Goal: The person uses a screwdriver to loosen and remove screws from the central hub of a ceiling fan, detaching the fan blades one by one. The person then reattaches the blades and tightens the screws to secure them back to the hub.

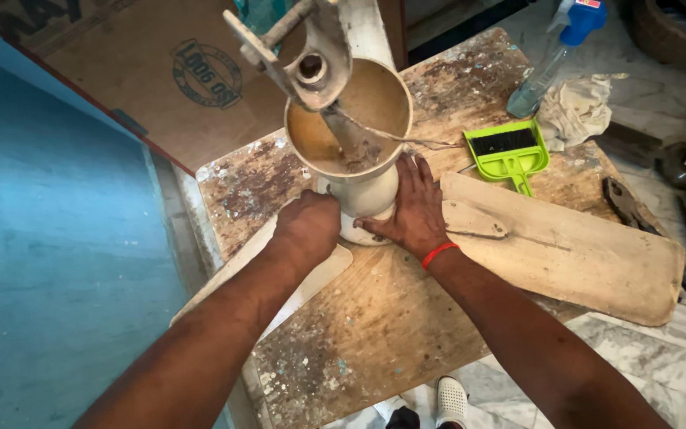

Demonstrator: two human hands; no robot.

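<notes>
Both hands brace the cream-coloured fan motor housing [363,195], which stands upright near the middle of a paint-spattered wooden table [375,334]. The left hand [307,226] presses against its left side with fingers curled in – whether they grip anything I cannot tell. The right hand [413,208] lies flat on the right side, fingers spread narrow along the base, apparently to steady it. The dusty canopy cup [351,115] opens upward, a metal bracket [295,56] across its mouth. 2 fan blades lie flat – 1 [573,254] to the right, 1 [303,278] under the left wrist. A green dustpan with brush [508,152] and a spray bottle [553,59] sit far right.
</notes>
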